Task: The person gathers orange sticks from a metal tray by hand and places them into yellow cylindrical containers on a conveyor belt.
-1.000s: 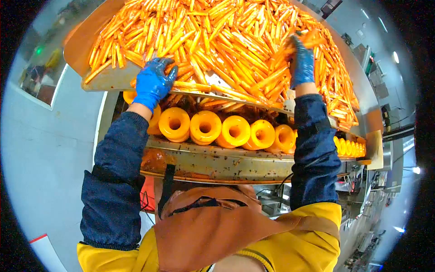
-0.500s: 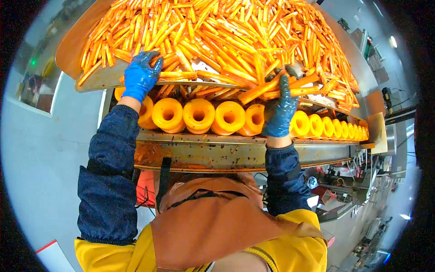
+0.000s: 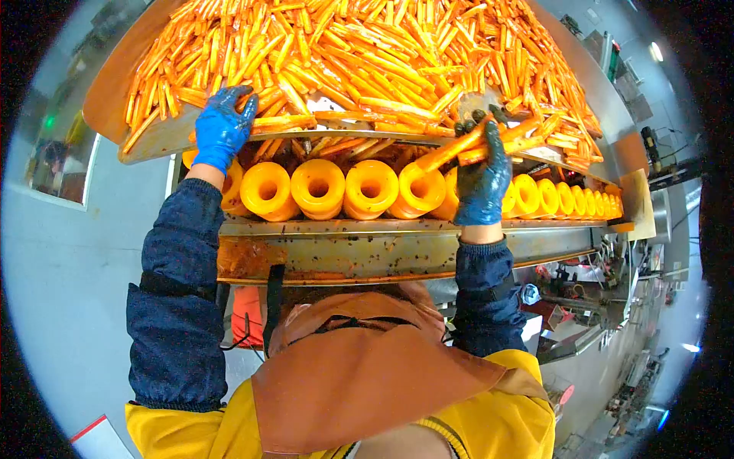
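Observation:
Orange sticks (image 3: 367, 61) lie heaped on a metal tray (image 3: 164, 138) across the top of the view. My left hand (image 3: 221, 130), in a blue glove, rests at the tray's front left edge, its fingers curled on sticks there. My right hand (image 3: 485, 176), in a darkly smeared blue glove, grips several orange sticks (image 3: 449, 153) above the front edge. One held stick slants down to the left, its end over a yellow ring-shaped cup (image 3: 419, 190). A row of such cups (image 3: 317, 189) runs below the tray, with loose sticks behind them.
A stained metal trough (image 3: 367, 256) runs in front of the cups. A brown apron (image 3: 367, 375) covers my front. At the right end stands a tan board (image 3: 636, 203), with machinery (image 3: 604, 298) beyond. A window (image 3: 65, 164) is in the left wall.
My right hand has shifted slightly right, and its sticks have tilted down over a cup. My left hand appears a little further left, as does the row of cups.

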A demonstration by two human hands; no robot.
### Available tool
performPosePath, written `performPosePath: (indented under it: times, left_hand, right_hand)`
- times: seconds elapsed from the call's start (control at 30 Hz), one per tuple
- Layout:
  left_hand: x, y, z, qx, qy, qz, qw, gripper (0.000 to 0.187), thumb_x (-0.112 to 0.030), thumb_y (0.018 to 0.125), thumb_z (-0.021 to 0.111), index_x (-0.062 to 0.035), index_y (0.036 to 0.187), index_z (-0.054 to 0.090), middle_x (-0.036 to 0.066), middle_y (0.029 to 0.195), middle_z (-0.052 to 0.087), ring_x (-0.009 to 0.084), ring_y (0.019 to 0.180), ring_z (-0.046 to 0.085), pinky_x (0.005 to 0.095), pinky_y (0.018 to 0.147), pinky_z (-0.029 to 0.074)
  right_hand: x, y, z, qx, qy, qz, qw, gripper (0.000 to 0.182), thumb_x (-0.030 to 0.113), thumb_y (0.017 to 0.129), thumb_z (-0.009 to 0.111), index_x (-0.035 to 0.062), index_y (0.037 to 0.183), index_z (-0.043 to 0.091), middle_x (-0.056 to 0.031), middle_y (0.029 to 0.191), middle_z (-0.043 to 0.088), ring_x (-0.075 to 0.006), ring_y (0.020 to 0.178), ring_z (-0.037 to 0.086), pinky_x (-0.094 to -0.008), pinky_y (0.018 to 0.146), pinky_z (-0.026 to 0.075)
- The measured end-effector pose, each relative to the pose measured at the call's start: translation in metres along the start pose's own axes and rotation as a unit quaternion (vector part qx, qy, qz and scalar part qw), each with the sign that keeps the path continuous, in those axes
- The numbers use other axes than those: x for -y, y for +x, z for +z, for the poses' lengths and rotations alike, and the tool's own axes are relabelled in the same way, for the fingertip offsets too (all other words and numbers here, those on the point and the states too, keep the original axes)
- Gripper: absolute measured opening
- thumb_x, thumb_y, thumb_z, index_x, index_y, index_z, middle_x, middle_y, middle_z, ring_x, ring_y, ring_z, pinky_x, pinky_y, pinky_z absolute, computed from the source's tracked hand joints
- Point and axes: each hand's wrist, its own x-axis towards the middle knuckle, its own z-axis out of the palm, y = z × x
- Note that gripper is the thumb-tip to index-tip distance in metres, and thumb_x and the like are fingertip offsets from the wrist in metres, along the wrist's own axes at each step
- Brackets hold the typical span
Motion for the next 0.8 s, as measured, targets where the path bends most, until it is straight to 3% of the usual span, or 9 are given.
performPosePath:
  times: [0.23, 0.3, 0.5, 0.57, 0.63, 0.67, 0.7, 0.77, 0.8]
  left_hand:
    - [-0.001, 0.001, -0.002, 0.0, -0.009, 0.006, 1.0, 0.031, -0.036, 0.084, 0.061, -0.0125, 0.104, 0.066, 0.012, 0.109, 0.063, 0.0313, 0.103, 0.058, 0.0389, 0.09, 0.046]
    - [0.0, 0.0, -0.001, -0.011, -0.01, 0.015, 1.0, 0.031, -0.036, 0.084, 0.061, -0.0123, 0.102, 0.067, 0.012, 0.107, 0.064, 0.0312, 0.102, 0.059, 0.0387, 0.09, 0.046]
    - [-0.001, 0.0, 0.0, -0.025, -0.01, 0.011, 1.0, 0.03, -0.036, 0.084, 0.061, -0.0119, 0.101, 0.068, 0.012, 0.107, 0.065, 0.0309, 0.099, 0.061, 0.0388, 0.088, 0.048]
    - [-0.005, 0.0, -0.003, -0.018, -0.014, -0.002, 1.0, 0.03, -0.036, 0.084, 0.061, -0.0118, 0.101, 0.068, 0.012, 0.108, 0.064, 0.0308, 0.099, 0.06, 0.0387, 0.088, 0.048]
    - [-0.005, -0.001, -0.006, -0.017, -0.046, 0.009, 0.999, 0.029, -0.035, 0.084, 0.062, -0.0118, 0.102, 0.068, 0.012, 0.108, 0.064, 0.0309, 0.1, 0.06, 0.0387, 0.087, 0.048]
    - [-0.011, -0.003, -0.009, -0.019, -0.026, -0.012, 0.999, 0.029, -0.034, 0.084, 0.062, -0.0119, 0.101, 0.068, 0.012, 0.107, 0.065, 0.0308, 0.1, 0.06, 0.0386, 0.087, 0.048]
    - [0.0, -0.002, -0.001, -0.04, -0.04, 0.022, 0.998, 0.029, -0.035, 0.084, 0.063, -0.013, 0.101, 0.068, 0.011, 0.107, 0.065, 0.0305, 0.1, 0.06, 0.0387, 0.087, 0.048]
    - [-0.002, -0.003, -0.002, -0.053, -0.048, 0.034, 0.997, 0.028, -0.032, 0.081, 0.067, -0.013, 0.101, 0.068, 0.01, 0.106, 0.065, 0.0292, 0.099, 0.06, 0.0385, 0.088, 0.047]
    - [-0.004, -0.003, -0.001, -0.051, -0.042, 0.037, 0.997, 0.028, -0.032, 0.081, 0.067, -0.013, 0.101, 0.068, 0.01, 0.106, 0.065, 0.0292, 0.099, 0.06, 0.0385, 0.088, 0.047]
  right_hand:
    - [-0.018, -0.034, -0.051, -0.016, -0.266, -0.008, 0.964, 0.026, 0.007, 0.089, 0.058, -0.0002, 0.113, 0.061, -0.0062, 0.113, 0.061, -0.0145, 0.101, 0.057, -0.0276, 0.087, 0.045]
    - [-0.013, -0.036, -0.051, -0.009, -0.215, -0.078, 0.974, 0.027, 0.006, 0.089, 0.057, 0.0007, 0.114, 0.061, -0.0064, 0.111, 0.061, -0.0149, 0.102, 0.057, -0.0287, 0.086, 0.046]
    - [0.001, -0.053, -0.038, -0.055, -0.062, -0.015, 0.996, 0.024, 0.007, 0.088, 0.058, 0.001, 0.111, 0.061, -0.0071, 0.102, 0.065, -0.018, 0.093, 0.061, -0.0329, 0.084, 0.048]
    - [-0.048, -0.032, -0.103, 0.08, -0.385, -0.143, 0.908, 0.032, 0.004, 0.086, 0.058, -0.0015, 0.117, 0.058, -0.0074, 0.111, 0.063, -0.0175, 0.101, 0.058, -0.0307, 0.092, 0.043]
    - [-0.028, -0.051, -0.029, 0.048, -0.159, -0.001, 0.986, 0.031, 0.003, 0.087, 0.056, -0.0018, 0.117, 0.058, -0.0071, 0.113, 0.063, -0.0171, 0.101, 0.058, -0.0302, 0.092, 0.043]
    - [-0.044, -0.046, -0.061, 0.133, -0.401, -0.238, 0.875, 0.031, 0.005, 0.088, 0.055, -0.0017, 0.118, 0.057, -0.0066, 0.113, 0.063, -0.0163, 0.101, 0.058, -0.0293, 0.091, 0.043]
    - [-0.038, -0.048, -0.049, 0.132, -0.394, -0.24, 0.877, 0.031, 0.005, 0.088, 0.055, -0.0017, 0.118, 0.057, -0.0066, 0.113, 0.063, -0.0163, 0.101, 0.058, -0.0293, 0.091, 0.043]
    - [-0.023, -0.058, -0.019, 0.022, -0.287, -0.156, 0.945, 0.028, 0.007, 0.088, 0.057, -0.0014, 0.114, 0.061, -0.0058, 0.113, 0.063, -0.0148, 0.1, 0.058, -0.0291, 0.087, 0.045]
    - [-0.028, -0.06, -0.019, -0.01, -0.131, -0.016, 0.991, 0.024, 0.009, 0.089, 0.057, -0.0018, 0.11, 0.063, -0.0049, 0.109, 0.064, -0.0133, 0.096, 0.059, -0.0282, 0.082, 0.046]
